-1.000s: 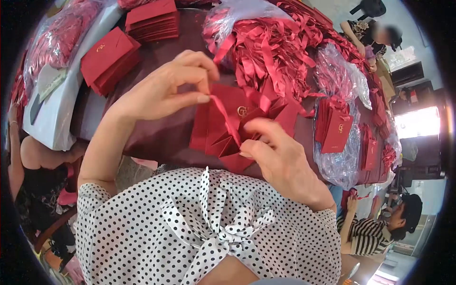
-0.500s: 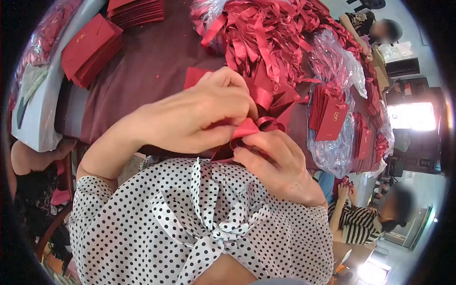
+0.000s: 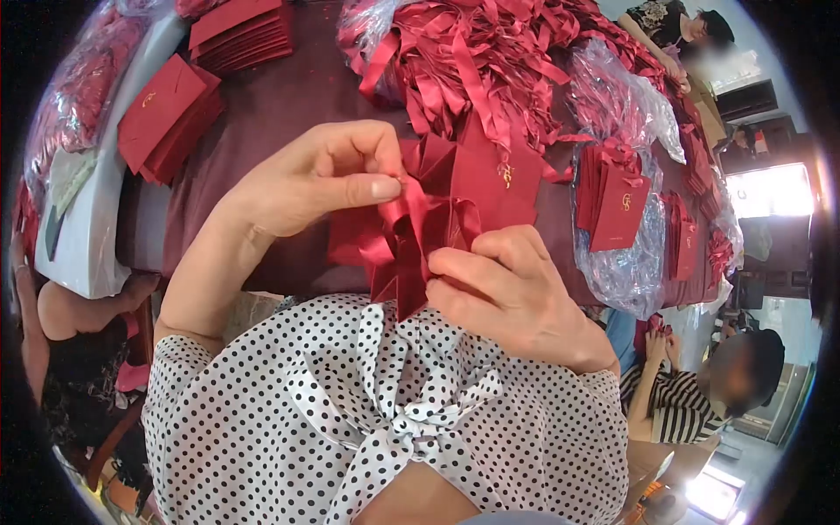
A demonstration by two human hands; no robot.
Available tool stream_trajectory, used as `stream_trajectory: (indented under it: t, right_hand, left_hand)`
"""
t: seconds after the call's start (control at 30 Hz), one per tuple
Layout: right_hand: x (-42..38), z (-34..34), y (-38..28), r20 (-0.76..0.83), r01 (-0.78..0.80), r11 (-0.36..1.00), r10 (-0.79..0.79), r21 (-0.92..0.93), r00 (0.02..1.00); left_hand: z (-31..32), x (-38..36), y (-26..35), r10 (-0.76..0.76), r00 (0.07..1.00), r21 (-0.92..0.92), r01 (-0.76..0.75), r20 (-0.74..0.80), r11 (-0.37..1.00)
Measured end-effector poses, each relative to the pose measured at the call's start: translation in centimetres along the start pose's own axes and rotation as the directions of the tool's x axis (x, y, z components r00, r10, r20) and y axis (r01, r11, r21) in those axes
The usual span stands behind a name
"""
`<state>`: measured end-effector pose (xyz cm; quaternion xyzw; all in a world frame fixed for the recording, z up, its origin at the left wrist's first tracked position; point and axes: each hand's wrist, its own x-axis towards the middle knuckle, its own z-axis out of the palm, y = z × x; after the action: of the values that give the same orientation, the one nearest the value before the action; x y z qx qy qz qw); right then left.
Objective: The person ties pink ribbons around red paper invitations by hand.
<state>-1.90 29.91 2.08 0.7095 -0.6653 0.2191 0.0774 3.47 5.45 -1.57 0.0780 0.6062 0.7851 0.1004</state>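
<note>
A small red paper gift bag (image 3: 435, 171) stands open-mouthed in front of me, with a shiny red ribbon (image 3: 412, 214) at its top. Thumb and forefinger of my left hand (image 3: 302, 179) pinch the ribbon on the bag's left side. On the other side, my right hand (image 3: 512, 284) is closed, its curled fingers at the bag's near right edge; whether they grip ribbon or paper is hidden. Just beyond lies another red bag (image 3: 503, 188) with a gold emblem, partly covered.
A heap of red ribbons (image 3: 472, 66) lies at the back. Flat red bags are stacked at left (image 3: 162, 114). Red ribboned bags (image 3: 619, 214) rest on clear plastic (image 3: 617, 284) at right. A person in a striped top (image 3: 682, 402) sits at right; another person is at the far end.
My hands have moved apart. The left has drawn up and left with the ribbon, exposing the bag's folded sides; the right has shifted slightly. The view has turned a little.
</note>
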Motion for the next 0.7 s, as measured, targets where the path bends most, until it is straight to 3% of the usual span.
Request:
stream_trajectory:
  t: [0.1,0.17,0.2,0.3,0.4,0.47,0.5,0.57,0.67,0.7]
  right_hand:
    - [0.1,0.3,0.3,-0.009,0.049,0.997,-0.049,-0.059,0.999]
    - [0.3,-0.1,0.6,0.001,0.003,0.999,-0.003,-0.05,1.0]
    - [0.2,-0.1,0.9,-0.006,0.0,0.998,0.0,-0.058,1.0]
    - [0.1,0.0,0.9,-0.031,-0.023,0.999,0.022,-0.031,0.999]
    - [-0.1,0.1,0.7,-0.025,-0.064,0.998,0.064,-0.006,0.998]
    - [-0.2,0.2,0.7,-0.027,-0.095,0.995,0.095,0.007,0.995]
    - [-0.4,0.4,0.9,-0.024,-0.072,0.997,0.072,-0.002,0.997]
    - [-0.6,0.3,1.1,-0.01,-0.046,0.999,0.046,0.006,0.999]
    - [-0.4,0.2,1.0,-0.048,-0.05,0.996,0.054,0.069,0.997]
    - [-0.5,0.3,1.0,-0.062,-0.051,0.995,0.057,0.087,0.996]
  left_hand:
    - [-0.2,-0.6,0.0,0.052,0.999,-0.145,-0.051,-0.002,0.988]
    - [0.0,-0.8,0.8,-0.025,0.996,-0.349,0.055,0.089,0.936]
    - [0.0,-0.9,0.9,-0.027,0.996,-0.346,0.055,0.085,0.937]
    - [0.2,-0.9,0.8,0.02,0.997,-0.294,0.001,0.07,0.956]
    - [0.5,-0.7,-0.1,0.088,0.995,-0.146,-0.095,-0.05,0.985]
    - [0.8,-0.6,-0.4,0.184,0.978,0.175,-0.165,-0.096,0.971]
    - [1.1,-0.5,-0.5,0.189,0.979,0.135,-0.177,-0.081,0.975]
    - [0.3,-1.0,-0.8,-0.048,0.998,0.13,0.043,0.035,0.991]
    - [0.6,-1.2,-1.8,0.048,0.995,0.196,-0.064,0.086,0.979]
    - [0.9,-1.3,-1.9,-0.013,1.0,0.109,0.01,0.025,0.994]
